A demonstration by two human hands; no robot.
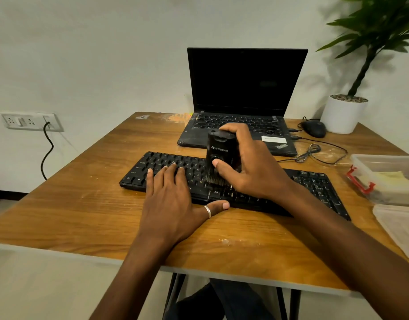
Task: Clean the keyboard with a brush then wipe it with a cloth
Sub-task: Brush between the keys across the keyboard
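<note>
Far on wooden table (83, 215), open laptop (247, 82); right of it mouse (314, 128), potted plant (343, 116); plastic container (383, 162) nearer right.

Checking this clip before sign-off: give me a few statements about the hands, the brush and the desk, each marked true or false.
1. The right hand grips the brush, bristles down on the keyboard. True.
2. The left hand holds a cloth. False: it rests flat on the keyboard's left part and holds nothing.
3. The laptop is open and its screen is dark. True.
4. The mouse sits left of the laptop. False: it is to the right, beside the white plant pot.
</note>
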